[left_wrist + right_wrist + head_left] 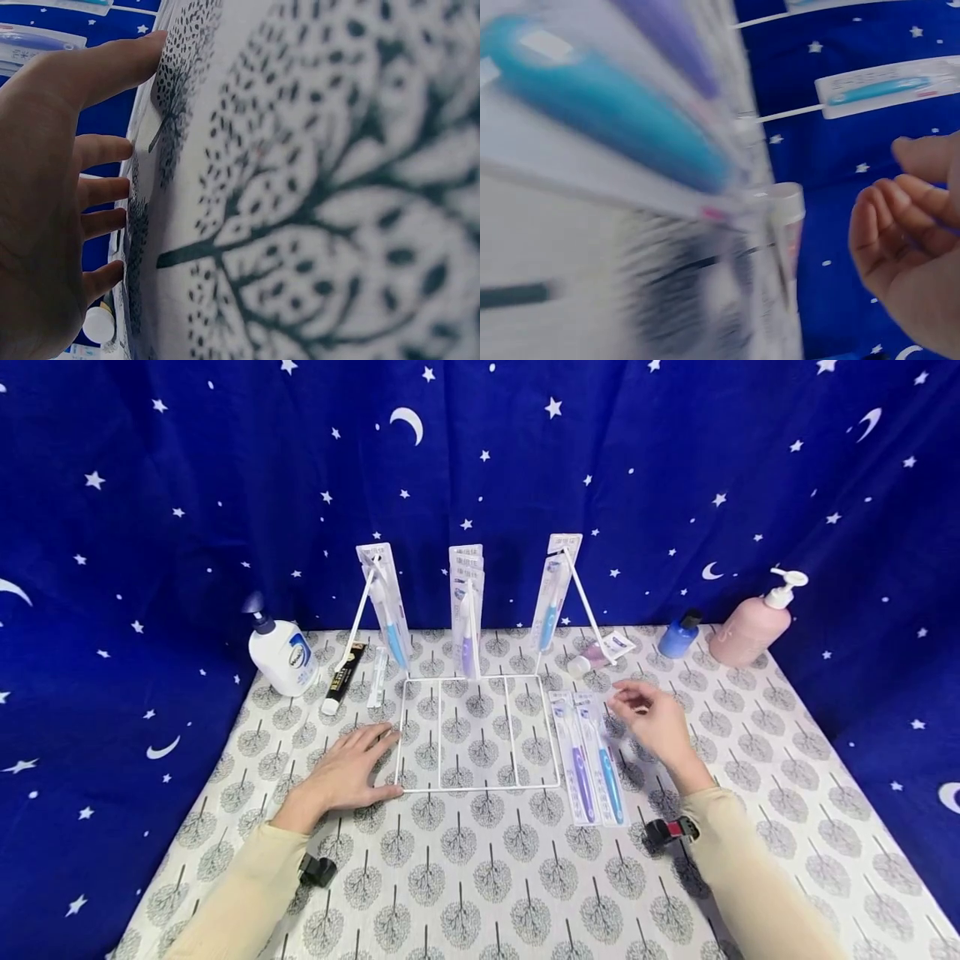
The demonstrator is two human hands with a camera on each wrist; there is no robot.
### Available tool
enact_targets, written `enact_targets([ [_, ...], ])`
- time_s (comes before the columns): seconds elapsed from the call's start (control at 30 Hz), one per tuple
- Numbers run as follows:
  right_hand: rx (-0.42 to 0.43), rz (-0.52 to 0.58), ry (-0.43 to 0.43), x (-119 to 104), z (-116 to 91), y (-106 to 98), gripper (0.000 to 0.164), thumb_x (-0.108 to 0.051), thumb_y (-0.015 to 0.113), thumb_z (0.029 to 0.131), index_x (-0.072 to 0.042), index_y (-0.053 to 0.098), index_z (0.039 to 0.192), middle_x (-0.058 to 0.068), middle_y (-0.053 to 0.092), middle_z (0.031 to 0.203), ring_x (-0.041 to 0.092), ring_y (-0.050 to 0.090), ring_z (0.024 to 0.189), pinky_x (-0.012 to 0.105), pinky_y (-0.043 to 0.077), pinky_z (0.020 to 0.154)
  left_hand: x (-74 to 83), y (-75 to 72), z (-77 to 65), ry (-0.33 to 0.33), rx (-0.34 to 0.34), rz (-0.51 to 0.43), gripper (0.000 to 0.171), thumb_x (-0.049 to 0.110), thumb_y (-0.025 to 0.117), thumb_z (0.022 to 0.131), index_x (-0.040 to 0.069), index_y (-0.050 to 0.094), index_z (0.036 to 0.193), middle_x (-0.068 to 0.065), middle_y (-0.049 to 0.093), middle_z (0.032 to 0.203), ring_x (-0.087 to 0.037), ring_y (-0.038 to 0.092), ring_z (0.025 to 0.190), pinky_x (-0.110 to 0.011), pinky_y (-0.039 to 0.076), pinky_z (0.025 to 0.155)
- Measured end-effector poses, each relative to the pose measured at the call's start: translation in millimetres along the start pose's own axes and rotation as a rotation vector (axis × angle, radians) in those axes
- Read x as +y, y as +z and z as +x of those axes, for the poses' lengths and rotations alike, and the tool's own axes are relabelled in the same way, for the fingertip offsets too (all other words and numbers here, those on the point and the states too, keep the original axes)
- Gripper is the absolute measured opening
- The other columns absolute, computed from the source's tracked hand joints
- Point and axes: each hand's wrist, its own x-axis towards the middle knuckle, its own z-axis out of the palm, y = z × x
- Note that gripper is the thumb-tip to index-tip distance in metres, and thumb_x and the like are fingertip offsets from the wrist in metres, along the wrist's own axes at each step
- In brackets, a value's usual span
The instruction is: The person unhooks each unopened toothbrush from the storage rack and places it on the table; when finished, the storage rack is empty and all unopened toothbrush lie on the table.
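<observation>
A white wire display rack [480, 789] stands mid-table. My left hand [345, 772] rests on the cloth with fingers spread, thumb and fingertips right at the rack's left side. Packaged toothbrushes hang from its three arms: a blue one [390, 618] on the left, several in a row with a purple one [467, 618] in front at the middle, and a blue one [553, 597] on the right. Flat beside the rack's right side lie a purple packaged toothbrush [577, 768] and a blue packaged toothbrush [604, 768]. Just right of these, my right hand [656, 722] holds nothing, its fingers loosely bent.
Back left are a white pump bottle [285, 660], a black toothpaste tube [343, 681] and a slim packaged item [378, 677]. On the right stand a pinkish tube [602, 653], a small blue bottle [678, 637] and a pink pump bottle [753, 628]. A blue starry curtain [480, 468] hangs behind.
</observation>
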Motion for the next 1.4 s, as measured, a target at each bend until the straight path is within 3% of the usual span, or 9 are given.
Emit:
enact_targets([
  [0.17,0.098,0.218,-0.078,-21,25,-6,0.034,-0.008,0.068,0.080,-0.001,0.060,0.112,0.017,0.065,0.094,0.001,0.059,0.080,0.009,0.049,0.074,-0.1,-1.1,-0.3,-0.003,-0.011,0.005,0.091,0.072,0.050,0.074,0.021,0.025,0.145,-0.006,0.018,0.152,-0.032,0.020,0.137,-0.056,0.019,0.109],
  [0.3,0.140,0.337,-0.120,-47,45,-9,0.033,-0.002,0.067,0.080,0.005,0.059,0.111,0.024,0.063,0.096,0.003,0.061,0.080,0.011,0.051,0.075,-0.4,-0.7,-0.1,-0.008,-0.009,0.007,0.092,0.072,0.051,0.073,0.021,0.026,0.145,-0.006,0.019,0.152,-0.032,0.021,0.137,-0.056,0.019,0.109],
  [0.4,0.148,0.412,-0.136,-63,59,-9,0.032,-0.001,0.066,0.081,0.009,0.058,0.110,0.023,0.065,0.096,0.005,0.062,0.080,0.012,0.050,0.074,-0.8,0.1,0.0,-0.004,0.002,0.005,0.091,0.072,0.052,0.073,0.020,0.027,0.144,-0.006,0.020,0.151,-0.032,0.022,0.136,-0.056,0.020,0.109],
  [0.6,0.135,0.558,-0.168,-75,88,0,0.033,0.004,0.065,0.080,0.014,0.055,0.110,0.001,0.068,0.088,0.007,0.064,0.077,0.016,0.052,0.072,-1.5,0.8,0.3,-0.003,-0.003,-0.002,0.091,0.072,0.051,0.073,0.021,0.026,0.145,-0.006,0.019,0.152,-0.032,0.021,0.137,-0.056,0.019,0.109],
  [0.73,0.109,0.639,-0.184,-79,103,8,0.032,0.006,0.065,0.078,0.011,0.058,0.109,0.015,0.067,0.090,0.013,0.066,0.075,0.019,0.054,0.072,-2.8,0.9,0.7,-0.001,-0.003,0.008,0.091,0.073,0.050,0.073,0.021,0.026,0.145,-0.006,0.019,0.152,-0.032,0.020,0.137,-0.056,0.019,0.110],
  [0.8,0.095,0.639,-0.179,-80,108,12,0.032,0.004,0.066,0.079,0.009,0.058,0.109,0.021,0.066,0.094,0.012,0.065,0.077,0.019,0.054,0.073,-3.7,1.4,1.0,0.000,-0.003,0.010,0.091,0.073,0.050,0.073,0.021,0.026,0.145,-0.006,0.019,0.152,-0.031,0.020,0.137,-0.055,0.019,0.110],
  [1.03,0.096,0.601,-0.167,-64,126,31,0.030,-0.006,0.067,0.081,-0.001,0.061,0.111,-0.003,0.068,0.092,0.008,0.063,0.084,0.016,0.052,0.074,-2.6,1.7,2.2,0.007,-0.001,0.004,0.091,0.072,0.050,0.073,0.021,0.026,0.145,-0.006,0.020,0.152,-0.030,0.021,0.137,-0.055,0.020,0.109],
  [1.17,0.104,0.573,-0.159,-53,133,41,0.029,-0.012,0.069,0.081,-0.010,0.063,0.109,-0.006,0.068,0.092,0.009,0.063,0.083,0.018,0.051,0.074,-1.4,0.7,2.0,0.010,-0.001,0.007,0.091,0.071,0.051,0.074,0.020,0.026,0.144,-0.006,0.020,0.151,-0.030,0.021,0.137,-0.055,0.020,0.109],
  [1.4,0.094,0.590,-0.187,-61,132,46,0.024,-0.010,0.068,0.081,-0.006,0.065,0.104,-0.002,0.068,0.086,0.011,0.064,0.078,0.023,0.054,0.072,-1.6,-0.4,2.0,0.005,0.002,0.004,0.091,0.071,0.052,0.073,0.020,0.027,0.144,-0.006,0.021,0.151,-0.030,0.022,0.137,-0.055,0.021,0.109],
])
